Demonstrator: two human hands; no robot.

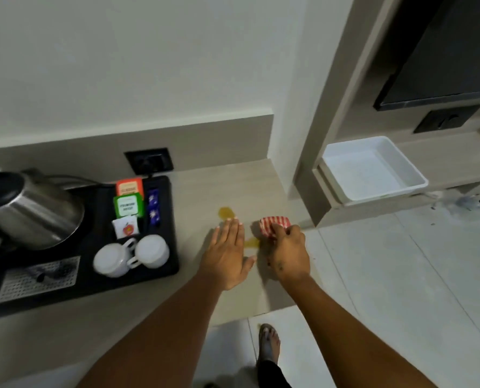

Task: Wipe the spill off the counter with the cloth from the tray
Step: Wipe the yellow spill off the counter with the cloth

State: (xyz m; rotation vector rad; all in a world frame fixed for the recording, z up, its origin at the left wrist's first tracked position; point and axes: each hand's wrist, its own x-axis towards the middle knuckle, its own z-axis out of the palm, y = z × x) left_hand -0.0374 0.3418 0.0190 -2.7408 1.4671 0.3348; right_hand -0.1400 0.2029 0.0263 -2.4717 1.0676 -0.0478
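A yellow-orange spill (226,212) lies on the beige counter (205,189), with a second smaller patch (252,242) between my hands. My right hand (288,252) grips a folded red-and-white striped cloth (272,224) and holds it on the counter near the right edge, just right of the smaller patch. My left hand (227,254) rests flat on the counter with fingers spread, its fingertips just below the larger spill. The white tray (409,175) sits on a lower shelf at the right and holds nothing.
A black hospitality tray (166,264) at the left carries a steel kettle (28,208), two white cups (132,254), tea packets (128,204) and sachets. A wall socket (149,161) sits behind it. The counter's edge drops to tiled floor (401,275), where a sandalled foot (269,341) stands.
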